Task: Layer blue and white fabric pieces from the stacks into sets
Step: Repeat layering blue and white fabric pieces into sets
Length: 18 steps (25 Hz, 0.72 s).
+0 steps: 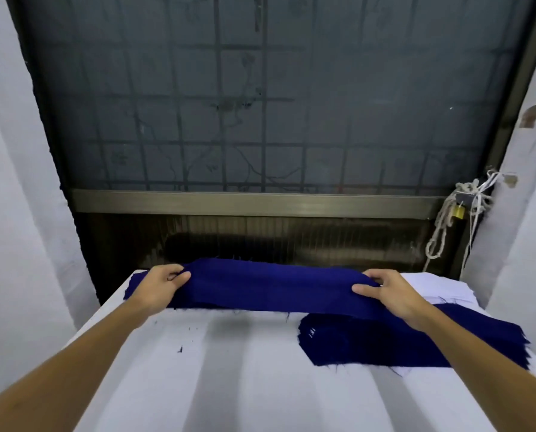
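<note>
A blue fabric piece (269, 288) is pinched at both ends by the left hand (163, 283) and right hand (391, 291) along the tabletop's (229, 385) far edge. With the blue stack (385, 341) and white stack (431, 285) at the right edge, layering is judged early.

The fabric strip (269, 288) lay along the far edge of the table (229, 385) between my left hand (163, 286) and right hand (391, 294). The near stack (385, 341) sat to the right, with the far stack (441, 286) behind it.
</note>
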Each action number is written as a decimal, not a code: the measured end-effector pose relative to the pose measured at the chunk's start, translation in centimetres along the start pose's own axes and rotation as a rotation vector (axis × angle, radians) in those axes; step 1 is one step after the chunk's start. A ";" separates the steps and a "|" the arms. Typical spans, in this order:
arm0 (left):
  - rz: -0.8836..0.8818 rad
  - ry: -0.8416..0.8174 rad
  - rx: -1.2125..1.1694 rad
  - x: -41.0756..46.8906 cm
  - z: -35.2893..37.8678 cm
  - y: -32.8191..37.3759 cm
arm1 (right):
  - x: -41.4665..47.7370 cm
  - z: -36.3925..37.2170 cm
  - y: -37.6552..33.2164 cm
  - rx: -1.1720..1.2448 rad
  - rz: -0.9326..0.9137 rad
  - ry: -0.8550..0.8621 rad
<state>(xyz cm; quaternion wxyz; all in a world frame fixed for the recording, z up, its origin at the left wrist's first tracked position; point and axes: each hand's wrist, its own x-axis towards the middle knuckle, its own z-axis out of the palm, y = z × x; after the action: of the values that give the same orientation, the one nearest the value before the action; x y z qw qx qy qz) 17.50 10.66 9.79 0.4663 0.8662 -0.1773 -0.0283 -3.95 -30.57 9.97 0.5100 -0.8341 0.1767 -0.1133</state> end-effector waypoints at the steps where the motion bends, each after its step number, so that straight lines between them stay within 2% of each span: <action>1: -0.004 0.035 -0.023 -1.1 0.9 -0.4 | -1.1 0.2 0.8 0.021 -0.008 0.046; 6: -0.031 0.123 0.010 -7.0 5.5 -3.2 | -6.4 3.0 5.8 0.083 -0.055 0.258; 11: -0.095 0.179 0.088 -11.5 9.0 -5.9 | -10.6 4.9 10.2 0.052 -0.021 0.318; 15: -0.031 0.261 0.263 -13.8 9.8 -7.9 | -12.6 4.9 12.3 -0.212 -0.006 0.369; 18: 0.031 0.286 0.291 -14.4 9.7 -8.2 | -12.9 4.9 12.7 -0.401 -0.017 0.413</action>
<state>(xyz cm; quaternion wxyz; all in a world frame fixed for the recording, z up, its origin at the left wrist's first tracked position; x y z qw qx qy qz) 4.26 11.81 -4.04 0.3570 0.9168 -0.1250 0.1279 -16.18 -26.64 -3.69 0.2872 -0.8791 0.2886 -0.2480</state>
